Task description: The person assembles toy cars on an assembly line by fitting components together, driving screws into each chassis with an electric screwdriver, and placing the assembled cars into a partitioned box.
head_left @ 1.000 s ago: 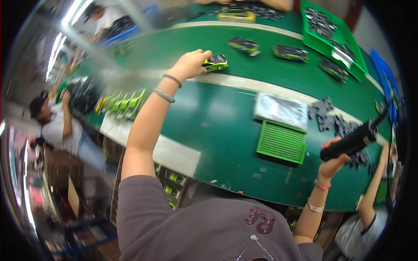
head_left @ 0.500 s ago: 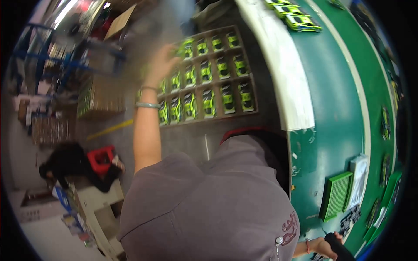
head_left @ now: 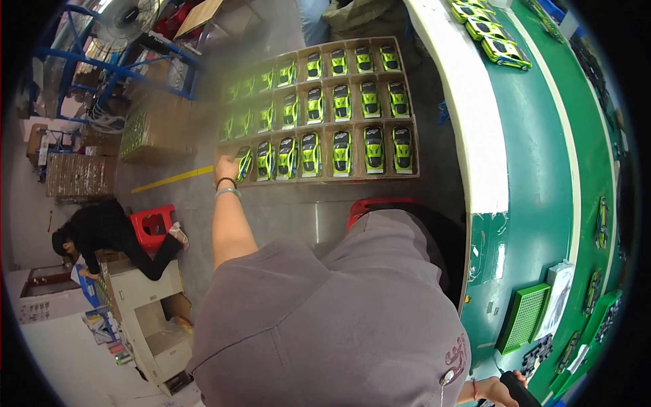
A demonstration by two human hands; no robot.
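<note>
My left hand [head_left: 226, 169] is at the near left corner of a large cardboard box [head_left: 319, 182]. Its fingers close on a green and black toy car [head_left: 243, 163], which tilts slightly in its compartment. Cardboard dividers split the box into rows, with a similar car in each compartment I can make out. The box's left part is blurred. Low on the right, beside the green bench, my right hand [head_left: 498, 392] is wrapped round a black electric screwdriver [head_left: 519, 391] with a thin tip. Part of that hand is cut off by the lower rim.
On the green workbench [head_left: 532, 169] are several toy cars [head_left: 505, 53], a green perforated tray [head_left: 524, 317] and black parts [head_left: 536, 354]. A red stool [head_left: 380, 202] is under me. A person in black [head_left: 108, 234] bends over a cabinet [head_left: 146, 285] beside another red stool [head_left: 152, 227].
My left hand has come from over the box's far left part to its near left corner. The view has shifted a little. My right hand keeps hold of the electric screwdriver.
</note>
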